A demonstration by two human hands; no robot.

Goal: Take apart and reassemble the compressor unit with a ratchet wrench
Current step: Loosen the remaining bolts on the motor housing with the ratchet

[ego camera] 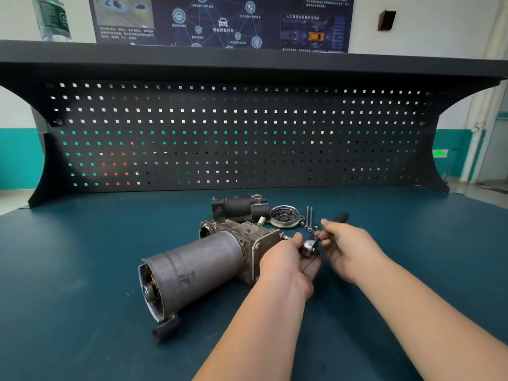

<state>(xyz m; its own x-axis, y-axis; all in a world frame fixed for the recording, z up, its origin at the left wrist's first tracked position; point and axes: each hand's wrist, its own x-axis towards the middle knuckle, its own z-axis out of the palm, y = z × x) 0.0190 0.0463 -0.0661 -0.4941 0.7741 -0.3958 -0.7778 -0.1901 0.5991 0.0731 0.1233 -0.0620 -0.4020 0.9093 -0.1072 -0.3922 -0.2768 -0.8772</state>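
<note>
My left hand curls round the chrome head of the ratchet wrench; my right hand pinches its shaft, the black handle poking out beyond my fingers. Just left of my grip lies the compressor unit, one grimy grey cylinder bolted to a ribbed housing, on its side on the green bench. Beyond my grip lie two long bolts, one round cover and one black housing.

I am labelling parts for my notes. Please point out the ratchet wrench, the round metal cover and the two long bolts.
ratchet wrench (310, 247): head view, on its shiny metal head.
round metal cover (286, 216): head view, on its inner face.
two long bolts (309, 217): head view, on the shafts.
</note>
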